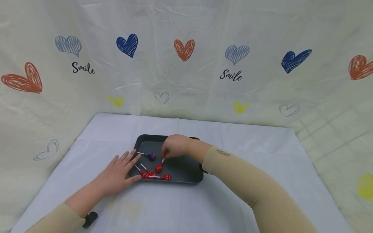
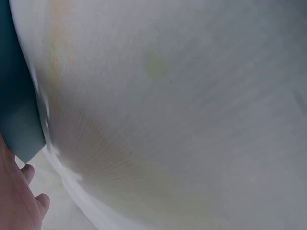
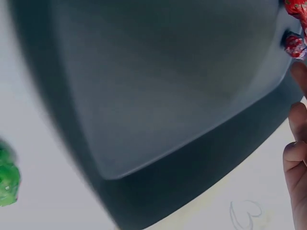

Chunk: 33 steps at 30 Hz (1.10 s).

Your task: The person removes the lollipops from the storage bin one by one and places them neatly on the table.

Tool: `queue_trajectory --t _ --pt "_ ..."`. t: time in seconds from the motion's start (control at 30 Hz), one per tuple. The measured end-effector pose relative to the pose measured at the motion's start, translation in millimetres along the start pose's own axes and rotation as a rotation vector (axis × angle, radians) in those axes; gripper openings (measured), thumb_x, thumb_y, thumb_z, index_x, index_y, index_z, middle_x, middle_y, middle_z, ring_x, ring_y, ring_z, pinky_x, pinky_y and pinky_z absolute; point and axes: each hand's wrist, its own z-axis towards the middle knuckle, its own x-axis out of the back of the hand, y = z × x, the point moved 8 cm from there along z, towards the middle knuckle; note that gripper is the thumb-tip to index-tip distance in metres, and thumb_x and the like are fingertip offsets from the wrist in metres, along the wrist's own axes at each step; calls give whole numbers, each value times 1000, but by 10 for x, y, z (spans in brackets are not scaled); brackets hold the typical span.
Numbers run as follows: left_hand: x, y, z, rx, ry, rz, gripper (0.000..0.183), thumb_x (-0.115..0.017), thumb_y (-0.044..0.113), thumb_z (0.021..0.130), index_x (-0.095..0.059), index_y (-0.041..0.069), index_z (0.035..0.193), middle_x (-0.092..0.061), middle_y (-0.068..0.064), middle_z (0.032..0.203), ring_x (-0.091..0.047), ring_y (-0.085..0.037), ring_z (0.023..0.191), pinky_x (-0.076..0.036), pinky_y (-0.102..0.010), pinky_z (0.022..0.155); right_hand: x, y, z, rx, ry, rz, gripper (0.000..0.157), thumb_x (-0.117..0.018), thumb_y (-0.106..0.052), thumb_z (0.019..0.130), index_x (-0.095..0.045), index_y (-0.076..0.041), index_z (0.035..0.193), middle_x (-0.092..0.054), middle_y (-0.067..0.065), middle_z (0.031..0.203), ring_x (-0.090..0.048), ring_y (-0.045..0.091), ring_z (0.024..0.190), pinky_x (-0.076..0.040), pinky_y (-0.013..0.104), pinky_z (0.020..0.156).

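A dark grey tray (image 1: 186, 176) lies on the white-covered table. My right hand (image 1: 176, 145) is over it, pinching the white stick of a red-wrapped lollipop (image 1: 158, 168) whose head hangs down close over the tray floor. My left hand (image 1: 118, 173) spreads its fingers at the tray's left rim, with the thumb by the front left corner. Inside, a purple lollipop (image 1: 151, 157) lies near the left side. More red lollipops (image 1: 166, 177) are bunched toward the front left. Fingers of my right hand (image 3: 298, 163) show at the edge of the right wrist view.
In the right wrist view, a green-wrapped candy (image 3: 8, 179) lies outside the tray; my right arm hides that area in the head view. A pale curtain (image 1: 204, 87) with printed hearts hangs behind the table. A black wrist device (image 1: 90, 220) sits at my left wrist.
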Motion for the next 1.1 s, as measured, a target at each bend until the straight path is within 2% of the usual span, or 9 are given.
queue_trajectory --t 0.23,0.4,0.73,0.9,1.0,1.1 --pt "-36 -40 11 2 2 12 89 -47 73 90 -25 21 159 -18 -11 164 -18 -41 147 -14 -65 115 -50 148 -82 -46 -15 -14 8 -73 -24 92 -80 -24 97 -70 -14 92 -59 3 82 -52 22 81" --pt "-13 -17 3 2 2 9 89 -50 72 90 -28 19 158 -19 -12 164 -19 -41 147 -14 -65 115 -84 303 -164 -104 -34 -21 7 -74 -26 91 -79 -24 95 -68 -14 86 -59 4 77 -52 23 77" --pt "-20 -25 8 -16 10 2 87 -49 70 91 -26 19 159 -18 -12 164 -19 -42 147 -13 -66 114 -151 578 -361 -199 -80 -46 6 -74 -26 91 -80 -24 93 -67 -14 85 -59 7 80 -53 26 79" --pt "-55 -59 6 -15 9 21 89 -45 74 90 -23 22 159 -17 -10 165 -18 -41 147 -14 -65 115 -178 647 -433 -239 -101 3 6 -75 -26 90 -80 -24 94 -68 -14 85 -59 8 79 -54 27 79" --pt "-58 -66 8 -17 17 25 89 -46 74 90 -25 22 159 -19 -11 164 -20 -41 147 -15 -66 114 -173 657 -456 -246 -110 37 7 -76 -25 90 -80 -24 95 -68 -14 85 -59 8 79 -54 27 79" --pt "-50 -56 5 -20 24 14 88 -48 73 90 -26 21 159 -20 -11 164 -21 -42 146 -16 -66 114 -133 655 -463 -233 -96 25 7 -75 -27 90 -80 -25 95 -69 -15 87 -60 6 80 -53 26 79"
